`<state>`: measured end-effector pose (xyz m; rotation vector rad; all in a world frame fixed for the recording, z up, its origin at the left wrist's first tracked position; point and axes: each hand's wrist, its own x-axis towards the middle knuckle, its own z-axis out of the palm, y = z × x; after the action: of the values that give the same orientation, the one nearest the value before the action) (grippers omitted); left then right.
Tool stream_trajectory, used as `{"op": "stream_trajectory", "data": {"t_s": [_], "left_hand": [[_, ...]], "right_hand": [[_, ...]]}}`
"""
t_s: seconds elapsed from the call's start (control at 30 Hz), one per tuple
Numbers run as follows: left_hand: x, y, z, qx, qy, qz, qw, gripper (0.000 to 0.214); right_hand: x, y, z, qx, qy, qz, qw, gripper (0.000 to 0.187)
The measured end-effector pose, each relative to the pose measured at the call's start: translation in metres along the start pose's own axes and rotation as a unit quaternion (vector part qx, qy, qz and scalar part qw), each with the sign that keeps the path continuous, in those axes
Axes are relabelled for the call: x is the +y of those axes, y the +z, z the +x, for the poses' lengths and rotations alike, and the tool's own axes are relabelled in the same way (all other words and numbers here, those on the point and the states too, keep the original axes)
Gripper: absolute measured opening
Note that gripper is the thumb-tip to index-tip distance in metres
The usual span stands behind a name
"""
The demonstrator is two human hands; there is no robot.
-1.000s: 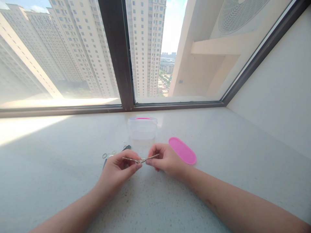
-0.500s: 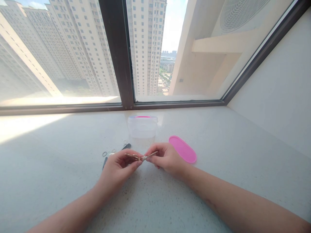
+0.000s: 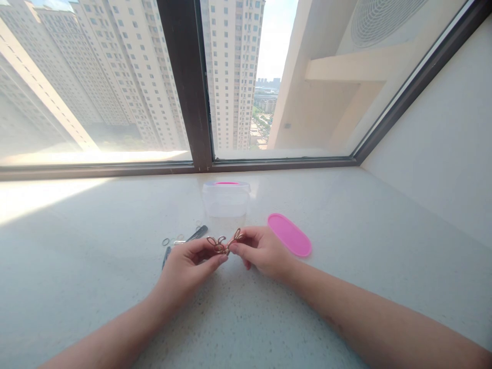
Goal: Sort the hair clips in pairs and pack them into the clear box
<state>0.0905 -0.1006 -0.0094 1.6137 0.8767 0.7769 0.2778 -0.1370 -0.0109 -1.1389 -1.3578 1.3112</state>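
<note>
Left hand (image 3: 192,262), partly blocking dark clips (image 3: 197,233), and right hand (image 3: 265,252) pinching gold loops (image 3: 219,247); tub (image 3: 226,201), pink lid (image 3: 289,235) resting toward far edge of sill (image 3: 96,266).

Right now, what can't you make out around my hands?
All in the head view:
- Gold-coloured metalwork: gripped parts, covered by the left hand and right hand.
- Dark strip: lower end, behind the left hand.
- Right forearm: elbow end, cut off by the picture's edge.
</note>
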Motion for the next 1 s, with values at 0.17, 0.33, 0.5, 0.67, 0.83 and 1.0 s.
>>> {"op": "stream_trajectory", "data": {"t_s": [0.17, 0.33, 0.5, 0.67, 0.83, 1.0], "left_hand": [[-0.0014, -0.0004, 0.0001, 0.001, -0.006, 0.006, 1.0, 0.01], [0.0037, -0.0009, -0.0001, -0.024, 0.005, 0.04, 0.999, 0.018], [0.0062, -0.0009, -0.0001, -0.043, 0.013, 0.066, 0.997, 0.02], [0.0062, -0.001, -0.0004, -0.054, 0.027, 0.086, 0.995, 0.02], [0.0052, -0.0013, -0.0007, -0.067, 0.033, 0.103, 0.992, 0.017], [0.0032, -0.0021, -0.0014, -0.074, 0.042, 0.128, 0.988, 0.016]], "right_hand": [[0.0014, 0.0004, -0.0009, 0.015, 0.003, -0.003, 1.0, 0.035], [0.0045, 0.0012, -0.0022, 0.021, 0.014, -0.03, 0.999, 0.032], [0.0061, 0.0013, -0.0022, 0.029, 0.012, -0.035, 0.999, 0.032], [0.0057, 0.0011, -0.0018, 0.031, 0.015, -0.035, 0.999, 0.034], [0.0036, 0.0003, -0.0005, 0.022, 0.047, -0.035, 0.998, 0.035], [0.0034, -0.0016, 0.0002, 0.012, 0.063, -0.021, 0.998, 0.035]]}}
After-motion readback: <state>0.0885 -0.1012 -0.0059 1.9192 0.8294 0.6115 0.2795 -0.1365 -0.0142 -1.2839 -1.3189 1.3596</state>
